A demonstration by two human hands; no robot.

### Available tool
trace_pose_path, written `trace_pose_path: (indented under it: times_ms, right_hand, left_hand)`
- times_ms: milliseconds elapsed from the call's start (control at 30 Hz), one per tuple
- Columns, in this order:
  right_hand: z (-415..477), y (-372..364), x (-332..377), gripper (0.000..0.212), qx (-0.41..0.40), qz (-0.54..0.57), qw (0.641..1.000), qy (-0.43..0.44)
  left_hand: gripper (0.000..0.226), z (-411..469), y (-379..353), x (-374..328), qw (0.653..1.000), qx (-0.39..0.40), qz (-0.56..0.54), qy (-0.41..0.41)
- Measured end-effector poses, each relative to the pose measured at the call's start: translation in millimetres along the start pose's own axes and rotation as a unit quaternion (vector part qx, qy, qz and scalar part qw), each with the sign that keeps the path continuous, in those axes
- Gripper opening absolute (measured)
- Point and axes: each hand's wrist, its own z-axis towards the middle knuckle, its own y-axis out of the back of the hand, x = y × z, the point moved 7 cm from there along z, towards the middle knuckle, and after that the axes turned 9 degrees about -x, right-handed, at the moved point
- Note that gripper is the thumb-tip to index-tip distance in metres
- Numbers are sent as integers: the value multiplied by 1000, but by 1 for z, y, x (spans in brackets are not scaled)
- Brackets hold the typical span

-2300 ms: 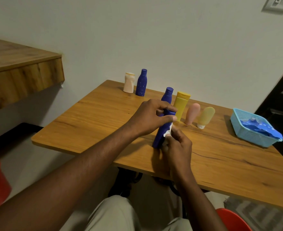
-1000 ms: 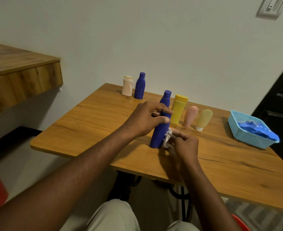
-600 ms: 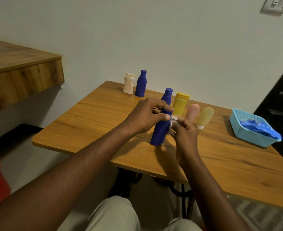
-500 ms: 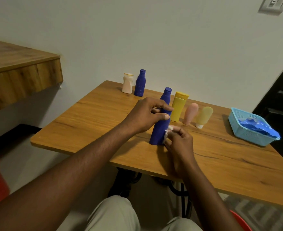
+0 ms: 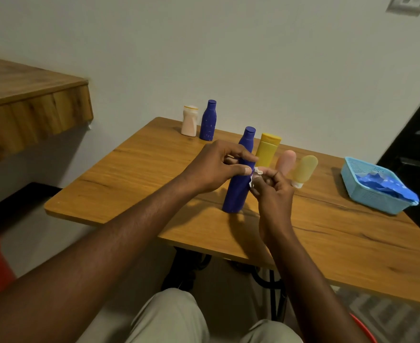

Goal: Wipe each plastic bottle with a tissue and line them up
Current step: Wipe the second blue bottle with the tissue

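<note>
The left hand (image 5: 213,167) is closed around the upper part of a tall blue bottle (image 5: 238,184), with the thumb and fingers wrapped on its neck area. The bottle stands on the wooden surface (image 5: 139,174), leaning a little to the right. The right hand (image 5: 273,191) pinches a small white tissue (image 5: 254,178) and presses it against the right side of the bottle, just below the left thumb. Both forearms reach forward from the bottom of the view and hide part of the near edge.

Directly behind the hands stand a yellow bottle (image 5: 267,151), a pink tube (image 5: 286,161) and a pale yellow tube (image 5: 304,170), close together in a row; the right hand covers their lower parts. Farther back, near the wall, a cream bottle (image 5: 189,121) and a smaller blue bottle (image 5: 208,121) stand side by side. At the right edge sits a light blue basket (image 5: 367,194) with a blue packet (image 5: 387,186) inside.
</note>
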Motion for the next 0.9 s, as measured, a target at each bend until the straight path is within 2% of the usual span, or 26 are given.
trace_pose_path:
  times_ms: [167,300,500,767,900]
  right_hand:
    - [-16,8,-37,12,20,-35,995,-87]
    - [-22,14,-36,13,-5,-77,996,-54]
    - [-36,4,-16,12,-14,-60,997,46]
    - [-28,3,-2,12,-40,13,998,55]
    - [-18,7,12,12,-63,35,995,73]
  left_hand:
    - [27,0,-1,0,1000,11,-11,11]
    - [27,1,-4,-2,1000,21,-1,20]
    - [25,-6,-13,4,996,13,81,-18]
    - [19,-4,-7,3,999,-24,13,-26]
    - [31,-5,-13,5,999,-13,-34,-4]
